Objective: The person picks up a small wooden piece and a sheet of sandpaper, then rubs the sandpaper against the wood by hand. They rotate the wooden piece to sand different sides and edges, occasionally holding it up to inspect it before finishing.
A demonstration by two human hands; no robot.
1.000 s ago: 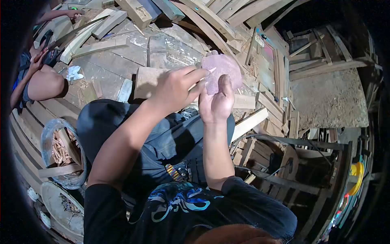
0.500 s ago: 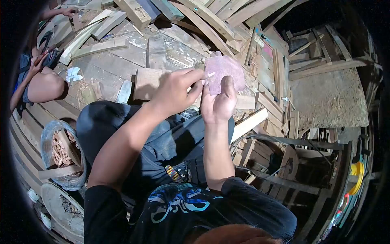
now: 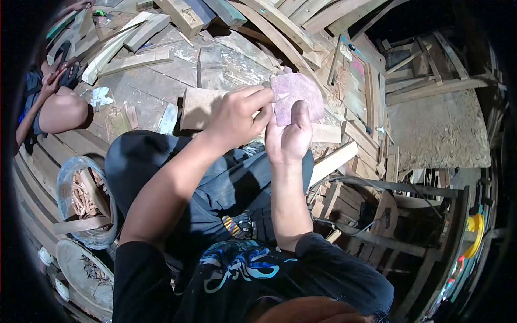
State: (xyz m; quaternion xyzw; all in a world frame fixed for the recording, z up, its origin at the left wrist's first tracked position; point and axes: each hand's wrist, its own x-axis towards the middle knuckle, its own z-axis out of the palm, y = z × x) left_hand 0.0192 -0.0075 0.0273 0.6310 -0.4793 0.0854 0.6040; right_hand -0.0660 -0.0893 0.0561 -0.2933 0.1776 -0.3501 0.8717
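Palm up, my right hand [image 3: 289, 141] holds a pinkish sheet of sandpaper [image 3: 304, 94], its thumb lying over the lower edge and its fingers mostly hidden beneath. My left hand [image 3: 240, 114], back upward, is closed in a pinch at the sheet's left edge. From its fingertips a small pale wooden piece [image 3: 281, 97] sticks out over the sandpaper; most of it is hidden by the fingers. Behind my left hand a wooden block [image 3: 199, 110] lies on the floor.
At the left, a bucket [image 3: 62, 185] holds small wood pieces, with a round basin [image 3: 67, 255] below it. Boards and beams [image 3: 274, 32] are piled at the top. Another person [image 3: 62, 110] sits at far left. A wooden panel [image 3: 436, 129] stands at right.
The whole view has shifted slightly. The small wooden piece looks a little differently angled against the sandpaper; both hands keep their holds. The other person's upper hand has moved toward the upper left.
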